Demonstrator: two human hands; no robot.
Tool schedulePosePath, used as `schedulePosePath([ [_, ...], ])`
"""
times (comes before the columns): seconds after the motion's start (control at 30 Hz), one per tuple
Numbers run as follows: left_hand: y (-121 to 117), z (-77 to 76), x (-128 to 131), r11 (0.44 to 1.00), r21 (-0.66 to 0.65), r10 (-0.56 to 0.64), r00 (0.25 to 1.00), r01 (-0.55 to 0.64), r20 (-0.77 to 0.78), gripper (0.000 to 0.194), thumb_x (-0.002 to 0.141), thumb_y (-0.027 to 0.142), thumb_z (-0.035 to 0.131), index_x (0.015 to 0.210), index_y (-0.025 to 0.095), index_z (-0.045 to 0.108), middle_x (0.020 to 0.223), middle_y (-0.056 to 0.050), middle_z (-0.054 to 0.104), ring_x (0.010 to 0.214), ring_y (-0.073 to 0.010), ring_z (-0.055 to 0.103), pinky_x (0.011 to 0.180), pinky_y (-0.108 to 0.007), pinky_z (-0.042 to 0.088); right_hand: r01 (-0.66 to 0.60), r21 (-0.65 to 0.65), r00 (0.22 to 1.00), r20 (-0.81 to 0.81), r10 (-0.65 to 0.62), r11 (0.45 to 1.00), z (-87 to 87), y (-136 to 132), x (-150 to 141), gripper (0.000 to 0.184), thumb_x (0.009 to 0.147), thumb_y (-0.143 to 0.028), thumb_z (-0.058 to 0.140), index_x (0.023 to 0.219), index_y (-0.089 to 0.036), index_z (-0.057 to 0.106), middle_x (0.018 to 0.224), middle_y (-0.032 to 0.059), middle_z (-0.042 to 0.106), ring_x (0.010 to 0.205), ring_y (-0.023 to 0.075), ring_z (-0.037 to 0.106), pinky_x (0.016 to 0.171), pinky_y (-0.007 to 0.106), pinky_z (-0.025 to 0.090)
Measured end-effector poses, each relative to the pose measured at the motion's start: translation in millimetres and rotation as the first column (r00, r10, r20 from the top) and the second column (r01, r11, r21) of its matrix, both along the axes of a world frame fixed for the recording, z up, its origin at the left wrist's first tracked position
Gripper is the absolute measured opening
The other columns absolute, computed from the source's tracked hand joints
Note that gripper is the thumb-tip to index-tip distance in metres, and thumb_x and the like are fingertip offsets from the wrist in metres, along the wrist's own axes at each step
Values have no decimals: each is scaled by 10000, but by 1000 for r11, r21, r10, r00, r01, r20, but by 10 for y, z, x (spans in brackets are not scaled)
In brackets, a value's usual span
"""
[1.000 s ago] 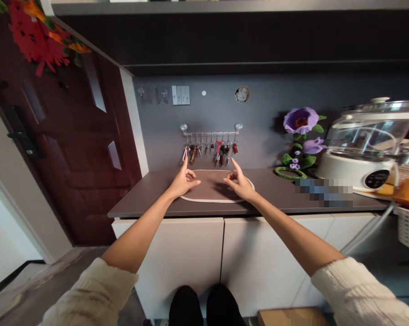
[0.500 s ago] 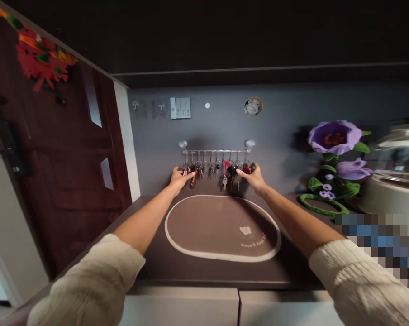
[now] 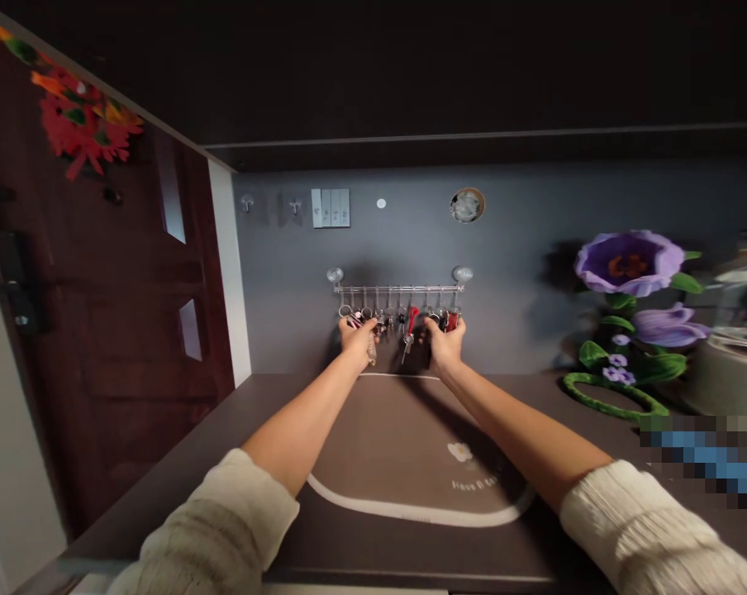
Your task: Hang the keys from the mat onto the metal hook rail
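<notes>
A clear rack [image 3: 400, 289] with a row of hooks is fixed on the grey wall, and several key rings hang from it. At its left end my left hand [image 3: 356, 340] is closed round some keys, thumb pointing inward; a brownish key fob [image 3: 372, 351] dangles by the thumb. My right hand [image 3: 446, 343] closes round the keys at the other end, beside a red key holder [image 3: 453, 320]. Between the hands hang a red strap [image 3: 413, 317] with a silver key [image 3: 408, 340] and small dark keys. My fingers partly hide the held keys.
Below lies a brown mat [image 3: 398, 430] with a pale rim on the dark counter [image 3: 274, 446]. Purple crochet flowers [image 3: 630, 264] and a glass-topped appliance [image 3: 739, 330] stand right. A dark red door [image 3: 131, 330] is left; a dark shelf [image 3: 411, 66] hangs overhead.
Both hands have moved inward, closer together, and the keys around them have shifted and tilted. The red strap has narrowed and its key swings aslant. The view has shifted slightly.
</notes>
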State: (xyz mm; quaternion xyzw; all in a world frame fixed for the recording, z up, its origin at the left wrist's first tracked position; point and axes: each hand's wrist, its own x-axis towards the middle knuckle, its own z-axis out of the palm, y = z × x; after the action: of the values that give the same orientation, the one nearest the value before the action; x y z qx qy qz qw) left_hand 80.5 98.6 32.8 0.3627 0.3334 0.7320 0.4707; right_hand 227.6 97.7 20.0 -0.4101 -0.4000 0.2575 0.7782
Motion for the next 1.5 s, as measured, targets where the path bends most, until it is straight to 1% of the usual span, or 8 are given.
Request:
schedulePosePath([
  [0.23, -190, 297, -187, 999, -18, -34, 994, 36, 107, 467, 665, 60, 626, 953, 238, 304, 707, 42, 565, 486, -120, 611, 440, -188, 455, 65, 25, 997, -53, -63, 998, 358, -133, 50, 501, 701, -255, 529, 1133, -255, 274, 1011, 27, 527, 503, 58, 497, 484, 213, 481],
  [0.5, -355, 719, -129, 973, 143, -160, 978, 179, -134, 455, 659, 46, 626, 974, 225, 351, 707, 23, 566, 523, -119, 615, 467, -196, 470, -6, 34, 976, 217, -1, 999, 761, -304, -2, 475, 713, -252, 548, 1139, -248, 337, 897, 7, 552, 485, 65, 492, 470, 223, 462],
  [0.67, -607, 312, -306, 888, -14, -411, 781, 459, -470, 522, 568, 118, 721, 982, 210, 416, 720, -9, 585, 540, -125, 594, 477, -218, 449, -251, -285, 788, 495, 366, 925, 430, -598, 157, 378, 680, -209, 597, 1026, -193, 443, 681, -21, 559, 465, 79, 475, 448, 216, 425],
  [0.83, -720, -207, -588, 868, -259, -441, 417, 425, -795, 533, 519, 265, 755, 993, 177, 530, 720, 3, 607, 549, -92, 538, 547, -224, 417, -153, -530, 447, 715, 537, 834, 0, -705, 404, 479, 529, -365, 747, 935, -181, 571, 759, 20, 626, 720, 167, 585, 676, 276, 459],
  [0.93, -632, -283, -698, 931, -203, -292, 287, 302, -912, 347, 546, 439, 705, 716, 149, 618, 638, 1, 605, 609, -133, 549, 578, -227, 387, -13, -459, 506, 763, 402, 888, -23, -596, 362, 561, 419, -489, 769, 858, -188, 592, 813, 57, 631, 839, 234, 581, 774, 335, 434],
  [1.07, -353, -202, -638, 988, 5, 94, 578, -154, -811, 316, 523, 394, 731, 693, 174, 581, 649, -7, 588, 672, -163, 564, 621, -238, 394, 119, -313, 811, 578, 89, 942, 37, -291, 10, 863, 397, -549, 745, 1110, -169, 442, 1060, 126, 572, 964, 247, 551, 825, 355, 423],
  [1.17, -126, -90, -448, 948, 17, 282, 819, -316, -499, 427, 479, 243, 774, 820, 191, 522, 738, -6, 584, 739, -145, 573, 672, -238, 417, 253, -318, 890, 447, -91, 914, 43, -48, -324, 900, 384, -548, 739, 1129, -188, 382, 1091, 130, 553, 956, 238, 560, 811, 347, 432],
  [1.5, -102, 176, -278, 996, -90, -18, 983, 2, -181, 198, 743, 146, 573, 567, 112, 488, 540, -21, 557, 441, -62, 514, 466, -185, 421, -22, -191, 953, 292, 78, 981, 102, 90, -549, 222, 748, -397, 497, 835, -194, 469, 613, -13, 550, 527, 114, 523, 479, 212, 401],
])
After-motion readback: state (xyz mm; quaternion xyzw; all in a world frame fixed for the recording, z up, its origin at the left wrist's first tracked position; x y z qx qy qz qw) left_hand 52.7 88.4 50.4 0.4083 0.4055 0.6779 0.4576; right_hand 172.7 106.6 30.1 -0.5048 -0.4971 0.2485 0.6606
